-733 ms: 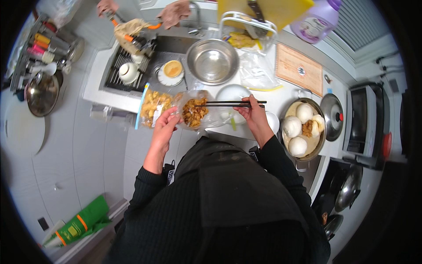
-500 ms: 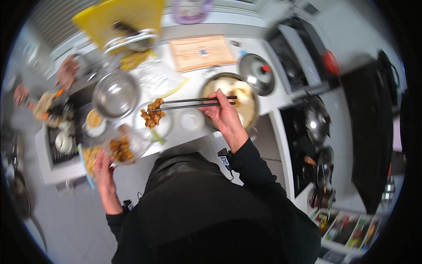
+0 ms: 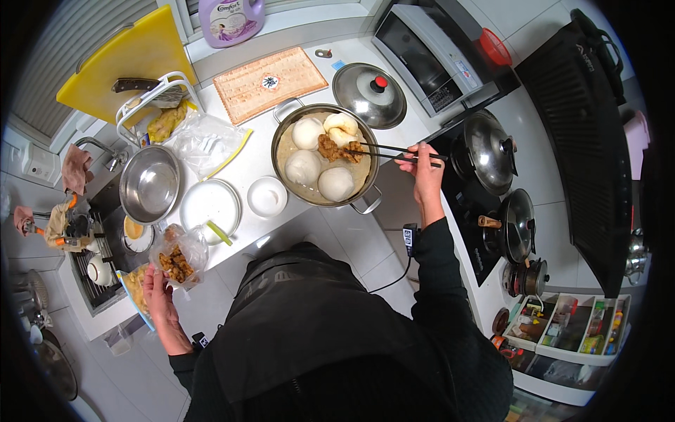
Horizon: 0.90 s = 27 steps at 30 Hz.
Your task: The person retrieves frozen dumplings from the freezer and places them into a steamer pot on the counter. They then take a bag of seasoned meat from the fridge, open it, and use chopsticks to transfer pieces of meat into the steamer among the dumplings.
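Observation:
My right hand [image 3: 426, 181] grips black chopsticks [image 3: 401, 151], whose tips are at a clump of brown fried pieces [image 3: 339, 149] in the steamer pot [image 3: 370, 184]. Several white buns [image 3: 336, 184] sit around the clump on a pale liner. One bun [image 3: 341, 128] at the back looks split. Whether the tips still pinch the pieces I cannot tell. My left hand [image 3: 160, 306] is closed on the edge of a clear plastic bag [image 3: 198, 246] holding more fried pieces [image 3: 176, 263]. A second bag [image 3: 132, 290] with yellowish contents lies beside that hand.
Left of the pot stand a small white bowl [image 3: 267, 197], a white plate [image 3: 205, 209] with a green-handled tool, and a steel basin [image 3: 150, 184]. A domed lid [image 3: 351, 88] and wooden board [image 3: 260, 74] lie behind. The black stove [image 3: 485, 260] is to the right.
My right hand has moved right, carrying fried pieces by chopsticks from above the white plate into the pot. My left hand still holds the bag. The whole view has also shifted.

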Available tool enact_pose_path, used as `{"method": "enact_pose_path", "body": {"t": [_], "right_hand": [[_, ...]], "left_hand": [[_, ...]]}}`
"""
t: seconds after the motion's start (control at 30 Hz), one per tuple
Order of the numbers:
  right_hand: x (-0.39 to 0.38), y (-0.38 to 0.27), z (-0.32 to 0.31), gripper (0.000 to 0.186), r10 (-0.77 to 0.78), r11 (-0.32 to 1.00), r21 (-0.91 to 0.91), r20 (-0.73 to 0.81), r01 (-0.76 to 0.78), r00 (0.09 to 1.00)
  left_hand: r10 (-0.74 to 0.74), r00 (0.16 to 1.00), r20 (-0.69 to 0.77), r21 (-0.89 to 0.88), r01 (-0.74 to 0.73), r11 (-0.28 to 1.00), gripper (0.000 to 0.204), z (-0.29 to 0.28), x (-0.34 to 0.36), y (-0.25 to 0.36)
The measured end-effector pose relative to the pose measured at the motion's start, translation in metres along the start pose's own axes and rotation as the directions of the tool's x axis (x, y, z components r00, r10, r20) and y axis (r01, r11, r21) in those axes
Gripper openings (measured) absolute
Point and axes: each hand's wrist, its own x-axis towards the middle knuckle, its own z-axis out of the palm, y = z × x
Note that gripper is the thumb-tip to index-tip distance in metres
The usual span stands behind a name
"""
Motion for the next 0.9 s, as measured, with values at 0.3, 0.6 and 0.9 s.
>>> {"method": "enact_pose_path", "body": {"t": [0.3, 0.6, 0.9], "right_hand": [[0.011, 0.022, -0.001, 0.034, -0.004, 0.998, -0.056, -0.007, 0.003, 1.000], [0.027, 0.034, -0.002, 0.034, 0.064, 0.987, -0.152, 0.098, -0.048, 0.993], [0.046, 0.030, -0.003, 0.034, 0.167, 0.970, -0.211, 0.237, -0.117, 0.957]], "left_hand": [[-0.003, 0.997, -0.082, 0.014, 0.004, 1.000, 0.027, 0.002, -0.012, -0.011], [-0.024, 0.993, -0.112, 0.030, 0.028, 0.999, 0.026, 0.003, -0.021, -0.015], [-0.018, 0.995, -0.101, 0.051, 0.023, 0.998, 0.027, 0.002, -0.018, -0.016]]}}
